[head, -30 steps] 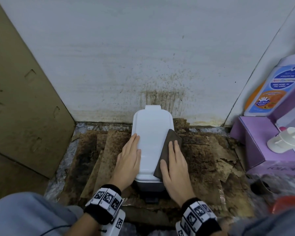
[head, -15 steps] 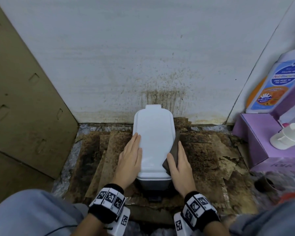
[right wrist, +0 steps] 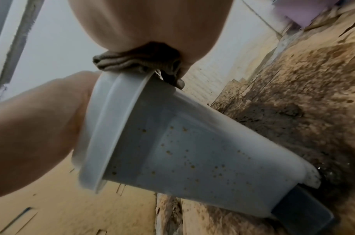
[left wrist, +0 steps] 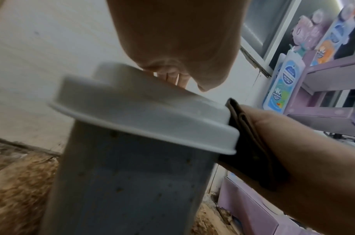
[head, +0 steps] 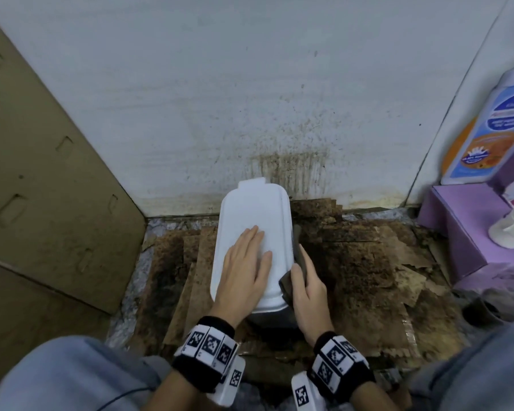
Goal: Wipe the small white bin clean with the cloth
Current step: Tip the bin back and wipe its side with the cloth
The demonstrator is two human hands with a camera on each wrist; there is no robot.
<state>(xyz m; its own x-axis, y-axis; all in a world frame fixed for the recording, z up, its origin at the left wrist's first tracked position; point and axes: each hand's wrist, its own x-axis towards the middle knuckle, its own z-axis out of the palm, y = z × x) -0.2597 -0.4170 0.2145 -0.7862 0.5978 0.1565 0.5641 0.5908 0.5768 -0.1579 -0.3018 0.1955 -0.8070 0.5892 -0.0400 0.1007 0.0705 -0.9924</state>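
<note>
The small white bin (head: 251, 215) stands on the stained floor by the wall, its lid down. My left hand (head: 244, 268) lies flat on the lid (left wrist: 136, 114) with straight fingers. My right hand (head: 307, 287) holds the folded brown cloth (head: 288, 280) against the bin's right side, just under the lid's edge. In the right wrist view the cloth (right wrist: 140, 62) bunches under my palm at the rim, and the bin's side wall (right wrist: 192, 151) is dotted with brown specks. The left wrist view shows the cloth (left wrist: 247, 143) pressed between my right hand and the bin (left wrist: 122, 182).
Soiled brown cardboard (head: 368, 262) covers the floor around the bin. A stained white wall (head: 279, 99) stands behind, a tan panel (head: 42, 188) on the left. A purple box (head: 463, 229) with bottles (head: 493, 129) sits on the right. My knees fill the lower corners.
My right hand has slid the cloth off the lid's top and down along the bin's right side. My left hand has moved from the lid's left edge onto its top.
</note>
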